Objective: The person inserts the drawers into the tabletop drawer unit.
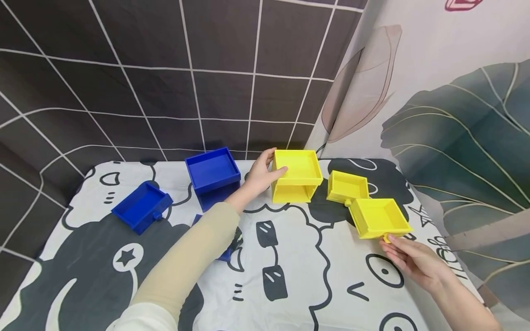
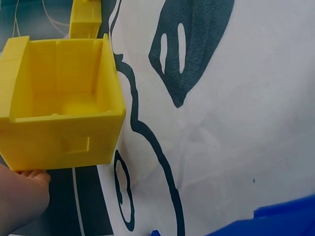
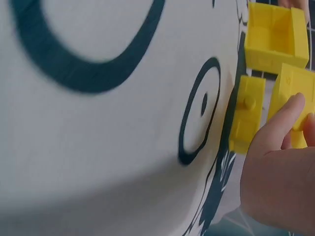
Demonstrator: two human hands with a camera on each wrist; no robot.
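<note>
My left hand grips a yellow drawer cabinet at its left side, thumb over the top rim and fingers toward the back. The cabinet's front compartment is open and has no drawer in it. In the left wrist view the cabinet covers most of that hand's fingers. My right hand pinches the small round knob of a yellow drawer, holding it over the cloth. A second yellow drawer sits just behind, between the held drawer and the cabinet; its knob shows in the right wrist view.
A blue cabinet stands left of the yellow one. One blue drawer lies farther left; another blue piece is mostly hidden under my left forearm. A printed cloth covers the table, with a dark gridded curtain behind.
</note>
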